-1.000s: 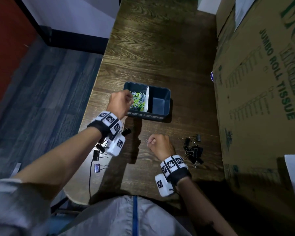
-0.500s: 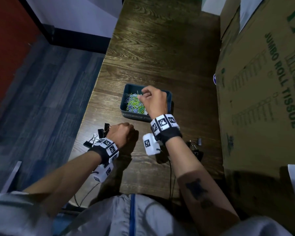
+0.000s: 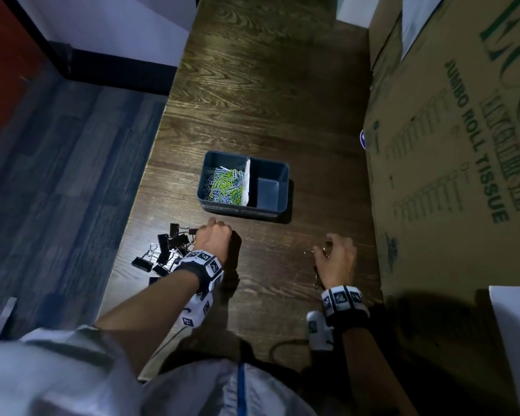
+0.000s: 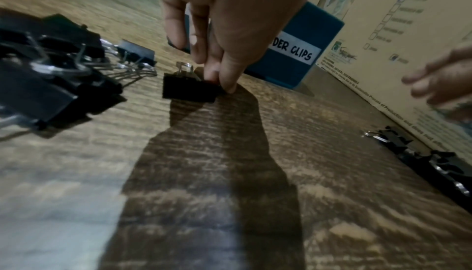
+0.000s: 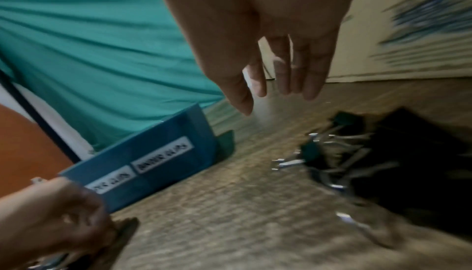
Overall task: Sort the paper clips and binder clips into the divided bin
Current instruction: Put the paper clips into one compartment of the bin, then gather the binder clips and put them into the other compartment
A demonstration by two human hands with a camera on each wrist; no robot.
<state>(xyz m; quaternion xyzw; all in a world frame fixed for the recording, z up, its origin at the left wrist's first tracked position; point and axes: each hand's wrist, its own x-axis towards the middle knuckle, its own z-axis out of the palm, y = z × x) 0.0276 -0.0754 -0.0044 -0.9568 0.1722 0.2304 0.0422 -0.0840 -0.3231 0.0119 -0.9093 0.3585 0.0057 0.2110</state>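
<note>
Left hand [image 4: 224,32] is pinching one black binder clip [image 4: 189,90] by its corner against the worktop [image 4: 230,173], beside the left binder-clip pile [image 3: 165,250]. Right hand [image 5: 268,52] is hovering, fingers loosely extended and holding nothing, over the right binder-clip pile [image 5: 383,153]. Risk: the corner pinch is shallow, so the clip may slip or swing free on lifting. Further off, the divided bin [image 3: 278,211] is holding paper clips [image 3: 222,184] in its left compartment; the right one, labelled for binder clips, is standing unfilled. A cardboard box [image 3: 448,175] is crowding the right side.
</note>
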